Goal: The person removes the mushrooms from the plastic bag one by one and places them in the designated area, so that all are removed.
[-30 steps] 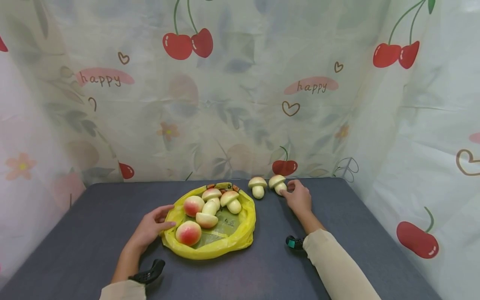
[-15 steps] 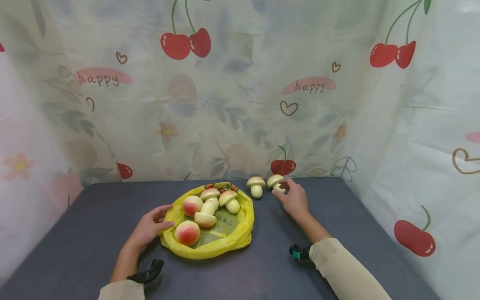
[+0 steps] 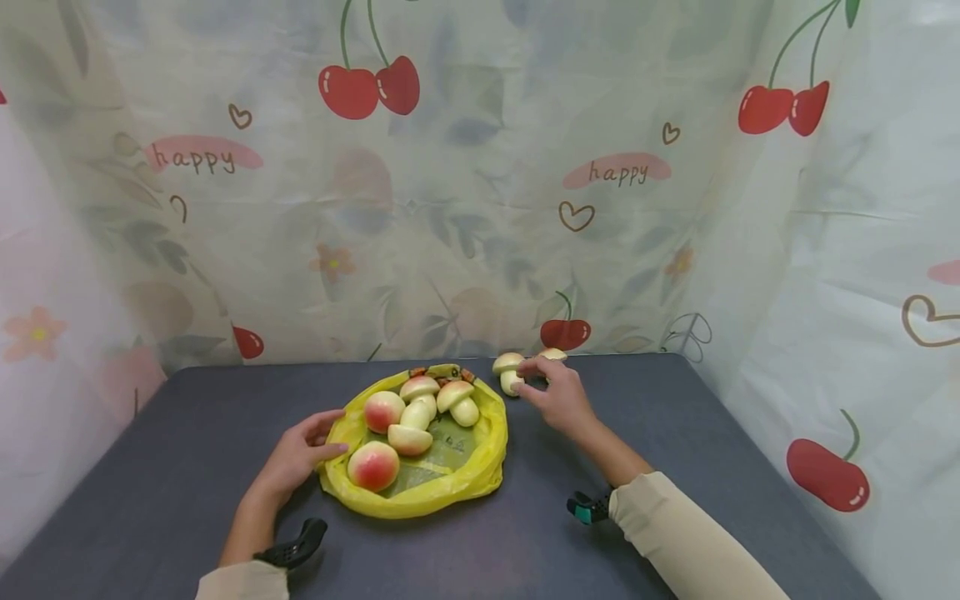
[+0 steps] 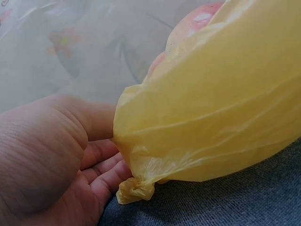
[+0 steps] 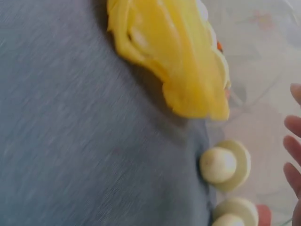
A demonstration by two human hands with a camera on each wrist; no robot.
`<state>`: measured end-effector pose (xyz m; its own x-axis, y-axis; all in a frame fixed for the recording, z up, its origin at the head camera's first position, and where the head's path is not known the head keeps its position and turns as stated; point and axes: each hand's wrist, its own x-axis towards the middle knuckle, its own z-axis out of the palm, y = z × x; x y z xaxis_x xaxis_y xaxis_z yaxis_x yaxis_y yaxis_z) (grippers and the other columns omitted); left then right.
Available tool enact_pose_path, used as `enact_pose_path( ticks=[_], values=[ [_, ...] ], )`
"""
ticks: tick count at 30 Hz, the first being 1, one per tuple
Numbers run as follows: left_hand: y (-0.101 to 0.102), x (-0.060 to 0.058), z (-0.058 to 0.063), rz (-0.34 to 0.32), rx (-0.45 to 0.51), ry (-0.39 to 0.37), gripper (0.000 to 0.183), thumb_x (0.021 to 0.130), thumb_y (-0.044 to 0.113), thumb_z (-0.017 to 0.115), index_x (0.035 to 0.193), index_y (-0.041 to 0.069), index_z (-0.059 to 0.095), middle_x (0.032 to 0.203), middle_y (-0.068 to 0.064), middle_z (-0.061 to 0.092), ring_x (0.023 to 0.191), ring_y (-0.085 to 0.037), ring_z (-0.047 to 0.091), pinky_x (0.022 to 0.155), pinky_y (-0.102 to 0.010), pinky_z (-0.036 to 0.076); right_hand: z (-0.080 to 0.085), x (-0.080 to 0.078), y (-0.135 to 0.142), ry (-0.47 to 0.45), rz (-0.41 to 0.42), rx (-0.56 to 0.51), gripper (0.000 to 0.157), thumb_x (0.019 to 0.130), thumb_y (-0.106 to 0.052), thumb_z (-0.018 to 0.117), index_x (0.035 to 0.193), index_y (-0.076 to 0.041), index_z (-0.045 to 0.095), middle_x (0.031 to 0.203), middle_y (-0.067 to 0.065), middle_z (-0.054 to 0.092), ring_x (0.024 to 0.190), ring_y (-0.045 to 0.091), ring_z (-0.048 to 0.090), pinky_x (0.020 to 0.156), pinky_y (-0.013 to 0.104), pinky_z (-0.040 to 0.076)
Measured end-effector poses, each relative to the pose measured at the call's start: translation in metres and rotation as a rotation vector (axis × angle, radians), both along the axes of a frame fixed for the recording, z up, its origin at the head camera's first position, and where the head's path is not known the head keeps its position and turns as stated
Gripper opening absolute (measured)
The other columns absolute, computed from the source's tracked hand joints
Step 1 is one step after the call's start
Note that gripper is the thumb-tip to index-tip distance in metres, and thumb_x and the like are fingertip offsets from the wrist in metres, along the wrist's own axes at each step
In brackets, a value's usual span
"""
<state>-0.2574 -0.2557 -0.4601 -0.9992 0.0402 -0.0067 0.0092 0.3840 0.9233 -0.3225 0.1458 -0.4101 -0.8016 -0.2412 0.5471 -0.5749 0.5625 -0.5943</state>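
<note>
My left hand (image 3: 296,454) holds the left rim of a yellow plastic bag (image 3: 491,462), which lies with its mouth spread wide. In the left wrist view, its thumb and fingers (image 4: 112,176) are at the bag's edge, near a bunched knot. Inside the bag are two red-and-white peaches (image 3: 374,466) and several toy mushrooms (image 3: 459,403). My right hand (image 3: 558,400) is over the back of the table, fingers apart and nothing in them. It overlaps two more mushrooms: the left one (image 3: 507,367) and the right one (image 3: 553,354), mostly hidden behind the hand.
A dark table (image 3: 525,542) carries everything. Behind and beside it hang pale curtains (image 3: 450,208) printed with cherries and flowers. Each wrist wears a black band with a camera (image 3: 296,546).
My right hand has shifted left from the right-hand mushroom toward the left one, without taking either. The left hand stays at the bag's rim.
</note>
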Motion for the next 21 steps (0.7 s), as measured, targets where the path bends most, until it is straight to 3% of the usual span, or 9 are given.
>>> enact_pose_path(
  ticks=[10,21],
  values=[
    [-0.001,0.000,-0.002,0.009,-0.004,-0.009,0.062,0.090,0.019,0.071,0.144,0.004,0.044,0.137,-0.022,0.049,0.112,-0.032,0.051,0.084,-0.025,0.049,0.018,-0.005,-0.040,-0.051,0.247,0.106,0.028,0.088,-0.018,0.074,0.113,-0.006,0.068,0.110,0.007,0.068,0.104,0.029,0.063,0.087,0.046,0.049],
    [-0.001,-0.001,0.000,0.007,0.007,-0.007,0.062,0.090,0.018,0.071,0.144,0.004,0.044,0.137,-0.023,0.049,0.109,-0.030,0.053,0.082,-0.024,0.050,0.027,-0.015,-0.079,-0.293,0.448,0.217,0.054,0.089,-0.023,0.073,0.136,-0.004,0.054,0.133,0.013,0.056,0.117,0.034,0.054,0.094,0.049,0.045]
  ],
)
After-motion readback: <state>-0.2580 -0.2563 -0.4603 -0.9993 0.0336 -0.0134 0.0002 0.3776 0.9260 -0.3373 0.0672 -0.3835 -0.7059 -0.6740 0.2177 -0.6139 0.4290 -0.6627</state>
